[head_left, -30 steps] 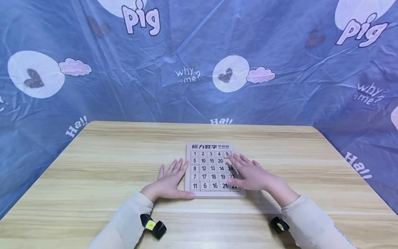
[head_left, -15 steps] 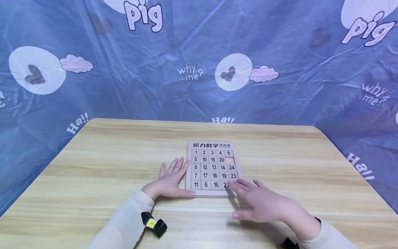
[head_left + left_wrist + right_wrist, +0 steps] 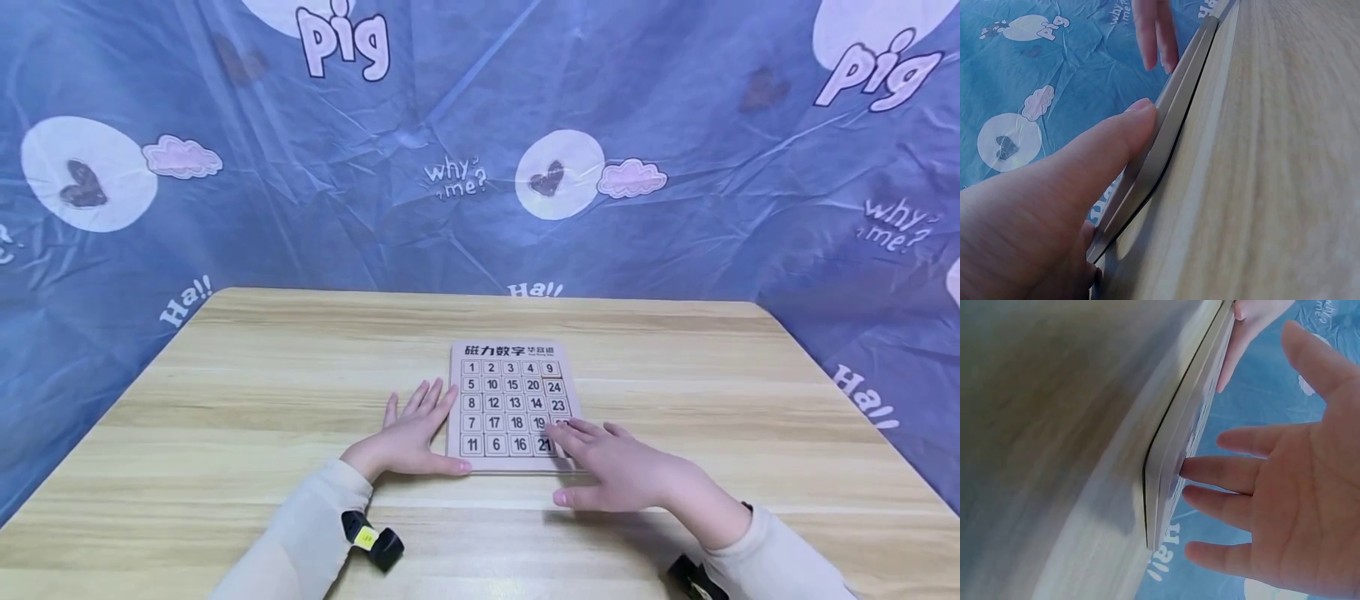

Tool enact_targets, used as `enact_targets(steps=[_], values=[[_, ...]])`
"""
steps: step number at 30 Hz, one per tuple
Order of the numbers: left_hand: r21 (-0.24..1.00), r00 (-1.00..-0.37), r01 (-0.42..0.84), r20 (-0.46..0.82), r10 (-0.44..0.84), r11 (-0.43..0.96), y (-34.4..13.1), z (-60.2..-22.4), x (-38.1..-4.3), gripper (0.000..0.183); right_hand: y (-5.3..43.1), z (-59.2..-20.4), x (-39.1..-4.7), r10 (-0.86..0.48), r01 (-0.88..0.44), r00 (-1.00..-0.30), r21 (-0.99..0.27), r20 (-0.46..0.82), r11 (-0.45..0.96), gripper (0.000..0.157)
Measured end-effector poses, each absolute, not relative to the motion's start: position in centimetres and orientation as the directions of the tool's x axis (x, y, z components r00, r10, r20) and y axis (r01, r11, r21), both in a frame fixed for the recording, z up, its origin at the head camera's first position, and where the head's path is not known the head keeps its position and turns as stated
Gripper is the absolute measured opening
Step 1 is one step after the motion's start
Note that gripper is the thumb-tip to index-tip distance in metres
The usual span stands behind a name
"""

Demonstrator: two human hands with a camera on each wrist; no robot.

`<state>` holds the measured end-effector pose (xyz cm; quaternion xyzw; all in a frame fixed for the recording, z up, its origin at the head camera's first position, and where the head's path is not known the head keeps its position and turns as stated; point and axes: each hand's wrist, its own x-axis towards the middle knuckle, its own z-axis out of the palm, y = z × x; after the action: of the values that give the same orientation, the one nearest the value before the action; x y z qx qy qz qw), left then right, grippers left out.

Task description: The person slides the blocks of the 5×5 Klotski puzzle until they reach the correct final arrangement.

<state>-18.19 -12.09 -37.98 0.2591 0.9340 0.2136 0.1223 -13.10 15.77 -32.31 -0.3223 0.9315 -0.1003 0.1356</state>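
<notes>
A sliding number puzzle (image 3: 514,403) lies flat on the table, a pale board with rows of numbered square tiles. My left hand (image 3: 405,443) steadies it, fingers straight along the left edge and thumb on the lower-left corner. In the left wrist view that thumb (image 3: 1119,131) presses on the board's rim. My right hand (image 3: 622,468) has its fingers extended over the lower-right tiles, hiding the bottom-right corner of the grid. One fingertip seems to touch the board in the right wrist view. Tile 24 (image 3: 554,387) sits under tile 9, with tile 23 (image 3: 558,406) below it.
The wooden table (image 3: 300,358) surrounds the puzzle on all sides. Behind it hangs a blue printed cloth (image 3: 337,208). Black wrist cameras are strapped at both sleeves, the left camera (image 3: 372,540) near the table surface.
My right hand went from the upper-right tiles down to below the board, then a little up again. Tiles 24 and 23 have slid up one place, filling the gap under 9. My left hand stays put.
</notes>
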Motion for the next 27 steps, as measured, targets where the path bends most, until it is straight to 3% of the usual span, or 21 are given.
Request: enact_targets(steps=[14, 23, 27], values=[[0.459, -0.838, 0.429, -0.12, 0.532, 0.778, -12.0, -38.0, -18.1, 0.107, 14.9, -32.5, -13.1, -0.631, -0.587, -0.759, -0.249, -0.163, 0.77, 0.077], [0.456, -0.837, 0.44, -0.104, 0.538, 0.773, -12.0, -38.3, -18.1, 0.106, 10.0, -32.7, -12.5, -0.762, -0.749, -0.629, -0.143, -0.155, 0.647, 0.082], [0.44, -0.834, 0.449, -0.105, 0.542, 0.777, -12.0, -38.3, -18.2, 0.106, 8.8, -33.0, -12.3, -0.779, -0.776, -0.604, -0.1, -0.169, 0.623, 0.083]])
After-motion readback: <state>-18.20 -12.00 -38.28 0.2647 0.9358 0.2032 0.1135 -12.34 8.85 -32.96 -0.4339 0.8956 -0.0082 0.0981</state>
